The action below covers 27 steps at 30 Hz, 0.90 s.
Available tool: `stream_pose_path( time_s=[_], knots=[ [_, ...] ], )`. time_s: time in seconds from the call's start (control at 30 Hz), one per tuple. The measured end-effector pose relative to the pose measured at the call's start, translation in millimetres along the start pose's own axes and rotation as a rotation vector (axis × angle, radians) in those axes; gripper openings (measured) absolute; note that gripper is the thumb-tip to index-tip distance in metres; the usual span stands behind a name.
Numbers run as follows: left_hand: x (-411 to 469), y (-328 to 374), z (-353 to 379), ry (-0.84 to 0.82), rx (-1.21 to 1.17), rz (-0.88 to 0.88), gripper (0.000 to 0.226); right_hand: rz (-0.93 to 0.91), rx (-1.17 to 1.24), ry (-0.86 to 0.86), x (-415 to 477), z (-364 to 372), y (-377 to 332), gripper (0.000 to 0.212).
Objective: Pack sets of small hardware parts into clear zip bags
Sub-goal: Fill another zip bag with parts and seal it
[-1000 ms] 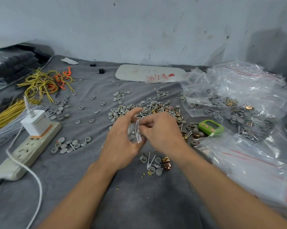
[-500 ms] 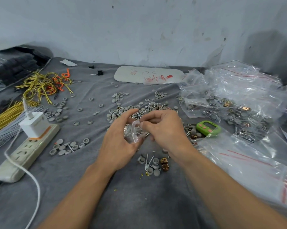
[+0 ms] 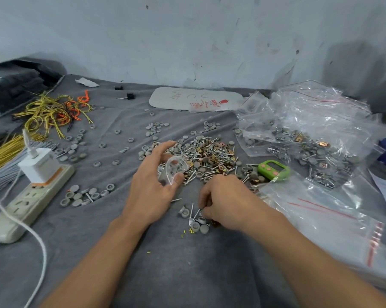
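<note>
A person works at a grey cloth point(image 3: 187, 274) strewn with hardware. The left hand point(image 3: 153, 187) pinches a small clear zip bag point(image 3: 175, 168) between thumb and fingers, its mouth gaping, just in front of the big loose pile point(image 3: 207, 156) of screws, caps and brass clips. The right hand point(image 3: 227, 203), fingers curled, pinches pieces from a small set point(image 3: 196, 221) laid nearer the body. Filled bags point(image 3: 309, 134) heap to the right, so several sets seem done; many parts remain. Whether anything is in this bag yet, I cannot tell.
</note>
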<state>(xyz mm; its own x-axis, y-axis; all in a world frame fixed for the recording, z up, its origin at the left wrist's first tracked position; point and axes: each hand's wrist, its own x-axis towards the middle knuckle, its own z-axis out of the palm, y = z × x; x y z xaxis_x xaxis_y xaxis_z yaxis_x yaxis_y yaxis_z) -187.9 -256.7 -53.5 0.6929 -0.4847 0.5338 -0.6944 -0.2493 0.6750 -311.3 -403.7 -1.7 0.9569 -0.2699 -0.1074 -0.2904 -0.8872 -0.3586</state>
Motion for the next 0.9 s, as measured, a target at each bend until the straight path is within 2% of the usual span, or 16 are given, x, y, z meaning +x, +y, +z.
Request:
stream_pose_path(
  time_s=[0.13, 0.3, 0.37, 0.47, 0.53, 0.77, 0.9],
  knots=[
    [0, -2, 0, -0.003, 0.024, -0.014, 0.068, -0.015, -0.022, -0.023, 2, -1, -3, 0.007],
    [0, -5, 2, -0.017, 0.036, -0.013, 0.071, -0.026, 0.036, -0.027, 6, -4, -8, 0.021],
    [1, -6, 3, -0.027, 0.038, -0.008, 0.074, -0.016, 0.128, 0.117, 9, -9, -8, 0.019],
    [2, -7, 4, -0.028, 0.048, 0.012, 0.080, -0.006, 0.394, 0.383, 14, -18, -8, 0.023],
    [2, -8, 5, -0.032, 0.042, 0.019, 0.081, -0.023, 0.492, 0.451, 19, -19, -12, 0.024],
    [1, -2, 4, -0.034, 0.018, 0.021, 0.071, 0.034, 0.534, 0.434, 43, 2, -32, 0.008],
    [2, -3, 3, -0.026, 0.001, 0.006, 0.066, 0.044, 0.545, 0.436, 46, -2, -30, 0.015]
  ],
)
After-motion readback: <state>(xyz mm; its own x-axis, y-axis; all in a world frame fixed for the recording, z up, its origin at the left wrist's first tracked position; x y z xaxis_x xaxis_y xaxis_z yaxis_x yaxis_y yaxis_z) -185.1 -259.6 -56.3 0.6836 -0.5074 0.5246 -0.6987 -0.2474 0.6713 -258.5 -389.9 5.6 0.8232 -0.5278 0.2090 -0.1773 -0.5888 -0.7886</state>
